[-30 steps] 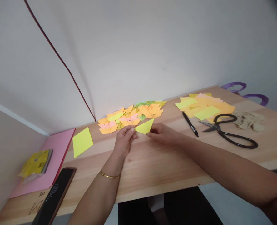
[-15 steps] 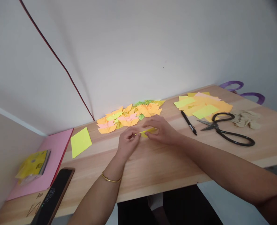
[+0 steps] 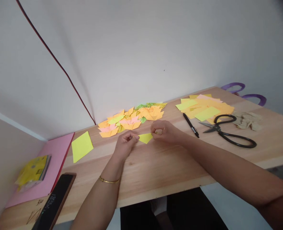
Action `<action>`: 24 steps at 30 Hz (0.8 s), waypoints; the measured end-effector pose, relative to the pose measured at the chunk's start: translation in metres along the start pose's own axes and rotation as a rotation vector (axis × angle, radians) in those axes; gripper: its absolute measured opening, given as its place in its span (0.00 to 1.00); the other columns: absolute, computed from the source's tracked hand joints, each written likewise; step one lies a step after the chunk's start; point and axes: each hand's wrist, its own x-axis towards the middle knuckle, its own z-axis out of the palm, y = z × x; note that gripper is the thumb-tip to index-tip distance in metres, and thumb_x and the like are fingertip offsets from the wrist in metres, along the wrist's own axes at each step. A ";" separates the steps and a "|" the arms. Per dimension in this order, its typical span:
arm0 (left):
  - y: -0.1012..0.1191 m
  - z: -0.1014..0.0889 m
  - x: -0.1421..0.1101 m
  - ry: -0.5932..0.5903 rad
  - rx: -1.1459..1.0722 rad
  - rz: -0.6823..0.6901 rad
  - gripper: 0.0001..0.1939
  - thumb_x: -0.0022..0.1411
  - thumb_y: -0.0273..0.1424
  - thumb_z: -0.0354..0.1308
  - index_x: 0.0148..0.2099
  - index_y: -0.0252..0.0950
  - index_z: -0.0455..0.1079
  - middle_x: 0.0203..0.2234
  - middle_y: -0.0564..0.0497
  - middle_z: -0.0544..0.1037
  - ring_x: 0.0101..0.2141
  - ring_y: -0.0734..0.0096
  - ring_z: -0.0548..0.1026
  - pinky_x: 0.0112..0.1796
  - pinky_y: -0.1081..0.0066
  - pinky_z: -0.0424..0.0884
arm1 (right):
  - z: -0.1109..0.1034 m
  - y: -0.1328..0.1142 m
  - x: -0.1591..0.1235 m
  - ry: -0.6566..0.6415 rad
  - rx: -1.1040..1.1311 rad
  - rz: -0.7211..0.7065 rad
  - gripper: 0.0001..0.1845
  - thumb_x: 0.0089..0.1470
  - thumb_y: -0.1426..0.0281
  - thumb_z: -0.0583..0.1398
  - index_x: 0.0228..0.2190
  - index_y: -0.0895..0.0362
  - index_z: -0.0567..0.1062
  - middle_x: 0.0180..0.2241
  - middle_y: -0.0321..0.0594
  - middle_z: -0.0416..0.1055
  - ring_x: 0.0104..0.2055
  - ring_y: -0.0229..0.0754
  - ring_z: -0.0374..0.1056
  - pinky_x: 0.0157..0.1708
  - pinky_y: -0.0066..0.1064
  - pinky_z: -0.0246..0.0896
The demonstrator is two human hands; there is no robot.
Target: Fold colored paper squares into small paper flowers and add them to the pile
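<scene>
A small yellow folded paper [image 3: 145,138] spans the gap between my two hands, just over the wooden tabletop, one corner pointing toward me. My left hand [image 3: 125,142] pinches its left end between thumb and fingers. At the right end, my right hand [image 3: 164,132] grips the other corner with bent fingers. Behind the hands lies a pile of folded paper pieces [image 3: 131,122] in orange, pink, yellow and green, several with small dots drawn on them.
To the right are loose paper sheets [image 3: 204,107], a black pen [image 3: 190,125], black-handled scissors [image 3: 218,127], crumpled paper [image 3: 248,121] and purple handles [image 3: 253,95]. Leftward lie a yellow sheet [image 3: 82,147], a pink board [image 3: 60,147], a yellow packet [image 3: 33,171] and a dark digital clock-like device [image 3: 54,201].
Both hands have moved slightly apart, showing more of the yellow folded paper. My right hand's fingers have curled closer around its corner. The view has shifted a little.
</scene>
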 end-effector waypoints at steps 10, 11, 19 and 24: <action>-0.004 -0.005 0.004 -0.006 -0.206 -0.114 0.11 0.51 0.36 0.61 0.25 0.33 0.70 0.15 0.56 0.66 0.21 0.78 0.64 0.29 0.74 0.60 | -0.005 0.004 0.000 -0.099 0.078 0.208 0.04 0.41 0.75 0.53 0.19 0.57 0.65 0.23 0.34 0.65 0.28 0.35 0.59 0.28 0.26 0.52; -0.005 -0.005 0.005 0.007 -0.210 -0.122 0.12 0.52 0.37 0.61 0.25 0.33 0.70 0.15 0.56 0.65 0.21 0.78 0.64 0.30 0.74 0.61 | -0.005 0.005 0.000 -0.099 0.081 0.219 0.04 0.41 0.75 0.53 0.19 0.57 0.65 0.24 0.34 0.65 0.27 0.35 0.59 0.27 0.26 0.51; -0.012 0.005 0.005 0.109 -0.480 -0.201 0.14 0.52 0.41 0.60 0.30 0.33 0.70 0.22 0.52 0.71 0.24 0.76 0.68 0.31 0.71 0.68 | -0.004 0.003 0.001 -0.026 0.118 0.305 0.04 0.42 0.72 0.53 0.20 0.58 0.66 0.23 0.34 0.64 0.27 0.35 0.58 0.26 0.26 0.50; -0.016 0.015 0.001 0.037 -0.370 -0.224 0.11 0.46 0.33 0.66 0.31 0.31 0.72 0.25 0.51 0.74 0.26 0.77 0.70 0.32 0.74 0.68 | -0.002 -0.003 0.002 -0.022 0.119 0.330 0.06 0.44 0.71 0.54 0.19 0.58 0.67 0.23 0.34 0.64 0.27 0.35 0.58 0.27 0.26 0.52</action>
